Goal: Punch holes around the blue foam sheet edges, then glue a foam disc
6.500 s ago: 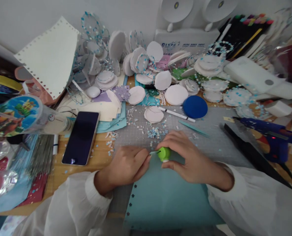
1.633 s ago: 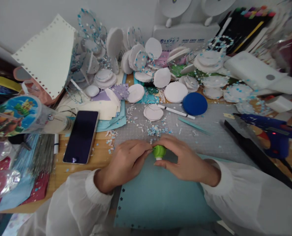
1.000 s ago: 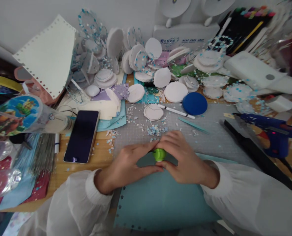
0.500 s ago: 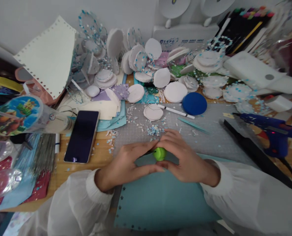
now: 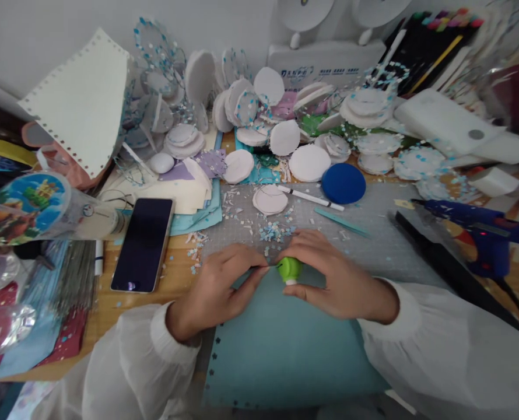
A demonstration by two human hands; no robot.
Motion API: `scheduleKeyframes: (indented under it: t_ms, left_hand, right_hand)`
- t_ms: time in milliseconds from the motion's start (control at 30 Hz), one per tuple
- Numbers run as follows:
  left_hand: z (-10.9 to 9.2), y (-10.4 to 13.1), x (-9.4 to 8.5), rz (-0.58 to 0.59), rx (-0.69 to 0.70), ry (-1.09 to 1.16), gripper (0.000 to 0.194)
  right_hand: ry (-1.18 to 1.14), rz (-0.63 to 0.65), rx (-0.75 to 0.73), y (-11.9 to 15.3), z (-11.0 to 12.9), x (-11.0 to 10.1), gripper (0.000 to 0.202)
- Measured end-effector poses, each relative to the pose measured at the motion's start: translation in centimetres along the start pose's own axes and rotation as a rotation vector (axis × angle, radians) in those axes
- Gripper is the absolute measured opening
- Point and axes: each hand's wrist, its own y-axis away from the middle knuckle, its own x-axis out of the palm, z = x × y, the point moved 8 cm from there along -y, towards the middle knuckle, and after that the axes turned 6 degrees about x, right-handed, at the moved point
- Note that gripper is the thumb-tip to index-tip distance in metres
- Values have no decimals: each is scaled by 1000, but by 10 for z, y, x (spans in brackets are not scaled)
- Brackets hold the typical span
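My right hand [image 5: 329,277] grips a small green craft hole punch [image 5: 289,268], thumb below and fingers over the top. The punch sits at the upper edge of a teal paper sheet [image 5: 286,350], whose left and lower edges carry a row of small flower-shaped holes. My left hand [image 5: 227,286] pinches the sheet's upper edge between thumb and fingertips, just left of the punch. Tiny blue and white paper bits [image 5: 276,231] lie scattered on the grey cutting mat [image 5: 224,239] beyond my hands.
A phone [image 5: 143,245] and a drink cup [image 5: 67,204] stand left. Behind are a blue disc [image 5: 343,183], a white pen [image 5: 312,198] and several white paper rounds [image 5: 309,163]. On the right lie a blue glue gun [image 5: 482,227] and a long black object [image 5: 447,268].
My hands have drawn apart a little: the left has shifted left and now pinches the paper edge. The punch has moved slightly right and tilted in my right hand.
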Motion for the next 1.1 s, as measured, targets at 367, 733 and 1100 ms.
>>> scheduleKeyframes:
  t_ms: [367, 733, 1100]
  left_hand:
    - [5, 2, -2, -27, -37, -16, 8]
    - [-20, -25, -3, 297, 18, -535, 62]
    - [-15, -38, 29, 417, 214, -696, 43]
  right_hand:
    - [90, 22, 76, 0, -2, -2, 16]
    - [334, -45, -34, -15, 11, 6, 14]
    - [387, -130, -95, -8, 15, 9, 9]
